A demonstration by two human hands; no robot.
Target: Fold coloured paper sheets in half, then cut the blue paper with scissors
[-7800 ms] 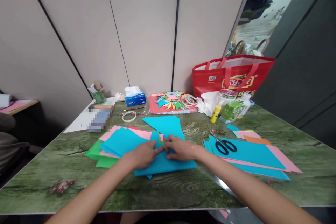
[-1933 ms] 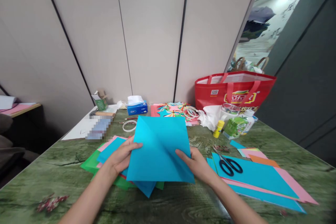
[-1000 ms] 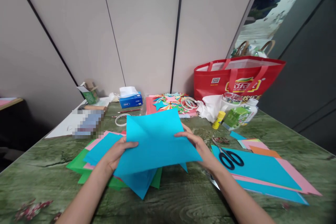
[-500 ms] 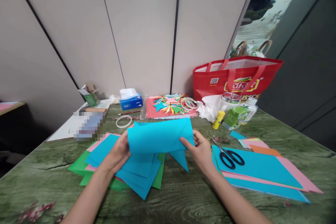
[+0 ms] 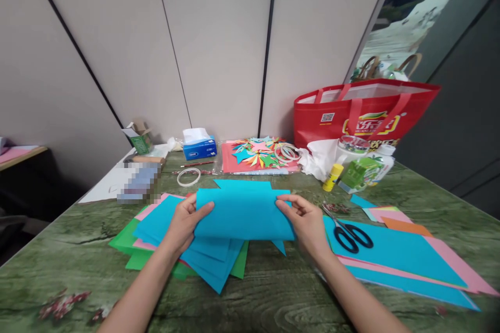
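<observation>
A folded sheet of blue paper (image 5: 242,214) is held up over the table between both hands. My left hand (image 5: 185,223) pinches its left edge, thumb on the near face. At the opposite edge, my right hand (image 5: 307,221) grips the upper right corner between thumb and fingers. Behind the sheet, more blue paper sticks out above and below; whether it belongs to the same sheet I cannot tell. Under my left hand lies a fanned pile of blue, pink and green paper (image 5: 156,226). Black-handled scissors (image 5: 353,237) rest on a paper stack (image 5: 410,255) beside my right hand.
Along the back stand a tissue box (image 5: 199,149), paper stars (image 5: 260,153) on a red sheet, a yellow glue stick (image 5: 333,177), a green carton (image 5: 357,174) and a red bag (image 5: 351,114). A tape roll (image 5: 188,177) lies behind the pile.
The held paper now looks flatter, its near face pressed down rather than curled. My left thumb has come onto the front, and my right hand has shifted to the upper corner. The view has shifted slightly.
</observation>
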